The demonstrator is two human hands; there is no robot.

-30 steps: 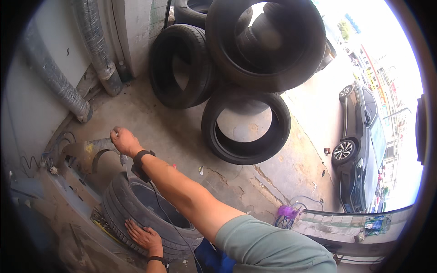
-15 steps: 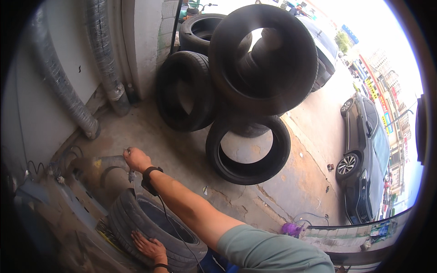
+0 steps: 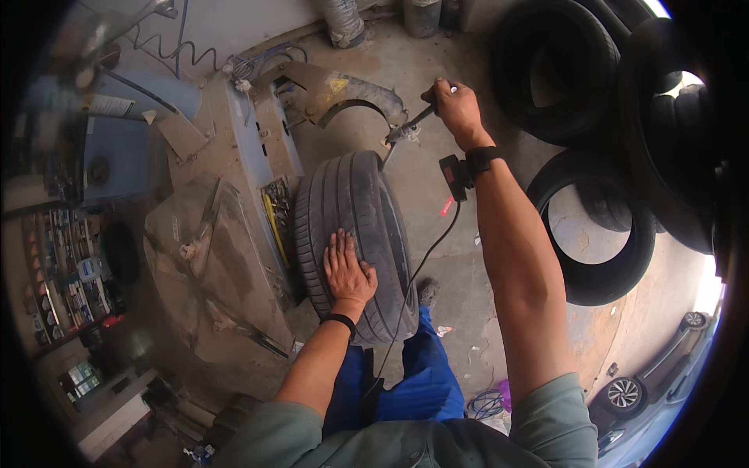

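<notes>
A worn black tyre (image 3: 320,226) stands upright against the side of a tyre changer (image 3: 242,148). My left hand (image 3: 347,269) lies flat on its tread with the fingers stretched. Beyond the tyre, a curved metal arm (image 3: 335,90) with a yellow warning label reaches out from the machine. My right hand (image 3: 459,113) is closed round the dark bar handle (image 3: 421,118) at that arm's end. Close to the tyre's right sidewall is the arm's lower end, whose contact with the tyre I cannot make out. A black cable (image 3: 413,292) hangs from the box on my right wrist.
The changer's dusty turntable (image 3: 211,273) lies left of the tyre. Several loose tyres (image 3: 577,281) are stacked and leaning at the right. A tool board (image 3: 74,273) hangs at the far left. Outside at lower right a parked car (image 3: 663,390) shows. Wrapped pipes (image 3: 343,23) stand by the wall.
My view has swung left and down, bringing the machine and tyre to the middle. My left hand stays on the tread and my right hand stays at the arm's handle.
</notes>
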